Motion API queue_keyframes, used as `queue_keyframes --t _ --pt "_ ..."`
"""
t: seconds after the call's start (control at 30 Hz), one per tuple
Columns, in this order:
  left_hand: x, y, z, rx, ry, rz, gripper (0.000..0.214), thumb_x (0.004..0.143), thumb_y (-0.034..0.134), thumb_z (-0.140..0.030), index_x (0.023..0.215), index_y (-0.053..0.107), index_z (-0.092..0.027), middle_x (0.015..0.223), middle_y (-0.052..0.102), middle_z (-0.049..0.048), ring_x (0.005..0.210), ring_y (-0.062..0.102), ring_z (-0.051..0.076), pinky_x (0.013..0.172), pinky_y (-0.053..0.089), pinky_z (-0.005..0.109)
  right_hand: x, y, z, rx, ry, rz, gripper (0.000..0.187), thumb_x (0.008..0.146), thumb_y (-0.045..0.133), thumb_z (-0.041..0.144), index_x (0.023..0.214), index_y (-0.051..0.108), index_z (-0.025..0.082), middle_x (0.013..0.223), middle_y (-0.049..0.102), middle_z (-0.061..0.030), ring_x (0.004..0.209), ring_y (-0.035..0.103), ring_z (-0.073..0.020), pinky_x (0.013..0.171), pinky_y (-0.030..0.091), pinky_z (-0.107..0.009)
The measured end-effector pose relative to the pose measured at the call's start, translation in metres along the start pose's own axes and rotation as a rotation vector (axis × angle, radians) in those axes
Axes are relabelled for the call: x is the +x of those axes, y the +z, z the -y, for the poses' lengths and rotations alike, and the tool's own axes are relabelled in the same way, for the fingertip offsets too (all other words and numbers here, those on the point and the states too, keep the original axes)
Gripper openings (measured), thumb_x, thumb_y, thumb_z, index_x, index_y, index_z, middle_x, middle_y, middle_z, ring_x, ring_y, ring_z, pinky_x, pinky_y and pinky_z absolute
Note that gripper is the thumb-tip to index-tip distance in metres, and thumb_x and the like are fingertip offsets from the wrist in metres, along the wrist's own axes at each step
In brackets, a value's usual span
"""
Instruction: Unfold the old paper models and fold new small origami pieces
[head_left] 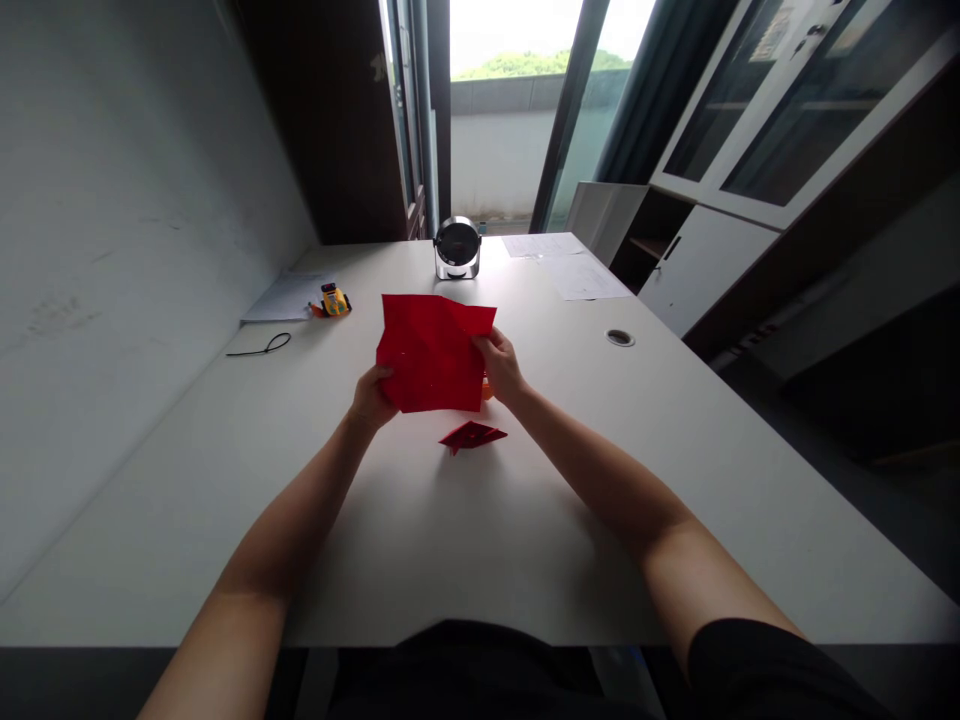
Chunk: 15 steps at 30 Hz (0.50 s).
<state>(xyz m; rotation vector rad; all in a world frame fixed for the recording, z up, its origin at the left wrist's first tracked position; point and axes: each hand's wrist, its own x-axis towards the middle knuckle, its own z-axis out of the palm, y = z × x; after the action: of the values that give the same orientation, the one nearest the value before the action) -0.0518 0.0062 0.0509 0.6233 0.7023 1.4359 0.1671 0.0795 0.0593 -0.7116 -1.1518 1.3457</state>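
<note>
A red sheet of paper (431, 355), with slight creases, is held up above the table between both hands. My left hand (373, 397) pinches its lower left edge, thumb on the near face. At the right edge, my right hand (501, 365) grips it between thumb and fingers. Below the sheet, on the tabletop, lies a small folded red paper piece (472, 435) with pointed ends. Something orange (487, 388) peeks out behind the sheet's lower right side, mostly hidden.
On the white table (570, 520) stand a round black-and-silver fan-like device (457, 248) and a yellow toy vehicle (334, 300). A black cable tie (262, 348) lies at left. Papers (585, 275) lie at the back right, near a cable hole (620, 338). A wall (135, 250) borders the left.
</note>
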Motion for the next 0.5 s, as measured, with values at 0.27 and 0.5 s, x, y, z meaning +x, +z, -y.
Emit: queue_keyframes --t 0.27,0.5 --pt "0.017 -0.013 -0.016 -0.021 0.138 -0.102 0.032 0.076 0.061 -0.023 0.105 0.070 -0.013 0.108 0.076 0.0107 0.109 0.070 0.030 0.094 0.059 0.042 0.005 -0.007 -0.006 0.142 0.216 0.014 0.029 0.081 0.066 0.046 0.073 0.051 0.022 0.062 0.058 0.0027 0.053 0.054 -0.0120 0.052 0.048 -0.025" --pt "0.048 -0.075 -0.028 0.071 0.224 -0.602 0.020 0.076 0.063 -0.019 0.096 0.062 -0.020 0.087 0.072 0.0032 0.085 0.069 0.018 0.075 0.059 0.029 0.023 -0.037 -0.019 -0.291 0.057 -0.127 0.022 0.085 0.054 0.039 0.073 0.058 0.021 0.076 0.069 -0.0034 0.069 0.063 -0.0155 0.065 0.050 -0.028"
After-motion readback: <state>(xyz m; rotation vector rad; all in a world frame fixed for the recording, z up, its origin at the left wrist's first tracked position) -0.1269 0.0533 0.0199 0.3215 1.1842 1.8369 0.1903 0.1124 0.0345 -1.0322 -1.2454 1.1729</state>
